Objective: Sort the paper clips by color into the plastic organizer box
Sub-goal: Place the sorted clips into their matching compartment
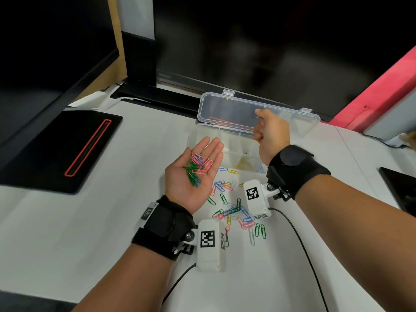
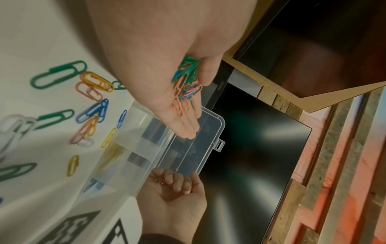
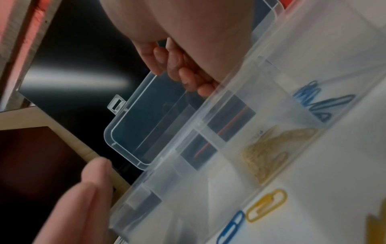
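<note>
One clear plastic organizer box stood open on the white table, its lid raised toward a dark monitor. Two compartments held sorted clips: a heap of yellow paper clips in one and several blue paper clips in the next; exact counts could not be told through the cloudy wall.

The left hand lay palm up, fingers straight and together, just in front of the box. A small mixed bunch of paper clips rested on the palm and finger bases, green, pink and a few blue, too tangled to count. The right hand hovered over the box's right end with fingers curled inward; whether they pinched a clip could not be told.

Roughly two dozen loose paper clips in green, pink, blue, yellow and white lay scattered on the table between the wrists. Two white wrist cameras each bore a black-and-white square marker. One black pad with a red outlined slot lay at the left. A logo on the monitor's bezel was too blurred to read.
</note>
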The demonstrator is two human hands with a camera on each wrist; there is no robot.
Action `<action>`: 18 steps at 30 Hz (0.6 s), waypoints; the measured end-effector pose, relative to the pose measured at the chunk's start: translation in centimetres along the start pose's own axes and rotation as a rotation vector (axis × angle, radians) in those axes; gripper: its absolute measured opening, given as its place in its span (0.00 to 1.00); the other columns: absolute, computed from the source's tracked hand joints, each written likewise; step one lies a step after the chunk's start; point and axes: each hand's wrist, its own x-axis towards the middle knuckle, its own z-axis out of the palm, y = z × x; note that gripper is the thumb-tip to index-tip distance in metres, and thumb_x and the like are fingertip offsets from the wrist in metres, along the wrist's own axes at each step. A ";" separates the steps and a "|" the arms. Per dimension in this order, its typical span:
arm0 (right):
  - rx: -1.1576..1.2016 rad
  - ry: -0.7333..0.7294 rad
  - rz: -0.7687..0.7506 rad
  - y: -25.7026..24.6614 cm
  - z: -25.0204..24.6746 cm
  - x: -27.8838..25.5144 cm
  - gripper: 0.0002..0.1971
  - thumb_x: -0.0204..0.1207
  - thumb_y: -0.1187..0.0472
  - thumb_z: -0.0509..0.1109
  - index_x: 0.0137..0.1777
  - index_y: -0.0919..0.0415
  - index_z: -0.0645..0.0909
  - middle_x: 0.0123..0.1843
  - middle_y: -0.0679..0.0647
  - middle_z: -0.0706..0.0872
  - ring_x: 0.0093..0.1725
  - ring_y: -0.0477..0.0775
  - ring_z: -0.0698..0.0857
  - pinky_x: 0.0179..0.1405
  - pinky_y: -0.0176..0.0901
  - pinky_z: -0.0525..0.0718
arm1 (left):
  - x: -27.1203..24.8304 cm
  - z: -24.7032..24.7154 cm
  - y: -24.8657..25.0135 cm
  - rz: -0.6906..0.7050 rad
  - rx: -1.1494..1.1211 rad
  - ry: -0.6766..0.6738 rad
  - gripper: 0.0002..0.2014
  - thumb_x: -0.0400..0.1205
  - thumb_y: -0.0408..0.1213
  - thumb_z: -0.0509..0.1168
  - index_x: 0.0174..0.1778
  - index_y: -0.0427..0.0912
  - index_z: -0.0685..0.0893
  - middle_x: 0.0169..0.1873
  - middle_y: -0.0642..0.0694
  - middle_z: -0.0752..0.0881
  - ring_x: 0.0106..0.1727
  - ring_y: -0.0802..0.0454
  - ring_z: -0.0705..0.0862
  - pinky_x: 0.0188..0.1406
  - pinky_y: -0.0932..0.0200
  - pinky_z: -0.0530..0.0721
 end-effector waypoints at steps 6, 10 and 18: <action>-0.641 -0.518 -0.379 -1.6 1.0 -4.8 0.16 0.77 0.51 0.73 0.29 0.56 0.83 0.25 0.45 0.82 0.26 0.44 0.79 0.32 0.37 0.78 | 0.0 0.4 -0.3 -0.007 0.020 0.032 0.23 0.89 0.41 0.50 0.69 0.27 0.76 0.67 0.29 0.81 0.66 0.35 0.82 0.70 0.43 0.78; -1.209 -0.714 -0.611 -2.4 1.4 -7.1 0.04 0.71 0.57 0.77 0.45 0.49 0.89 0.33 0.41 0.87 0.34 0.41 0.83 0.39 0.26 0.76 | -0.2 0.5 -0.6 -0.015 0.019 0.014 0.25 0.89 0.42 0.48 0.65 0.25 0.80 0.59 0.30 0.84 0.59 0.38 0.85 0.74 0.46 0.73; -1.366 -0.775 -0.636 -1.1 1.3 -7.5 0.09 0.66 0.57 0.80 0.47 0.47 0.92 0.46 0.47 0.92 0.47 0.51 0.86 0.52 0.49 0.83 | 0.0 0.2 -0.7 -0.001 0.117 0.021 0.23 0.89 0.42 0.48 0.70 0.28 0.75 0.54 0.34 0.87 0.48 0.41 0.87 0.45 0.56 0.80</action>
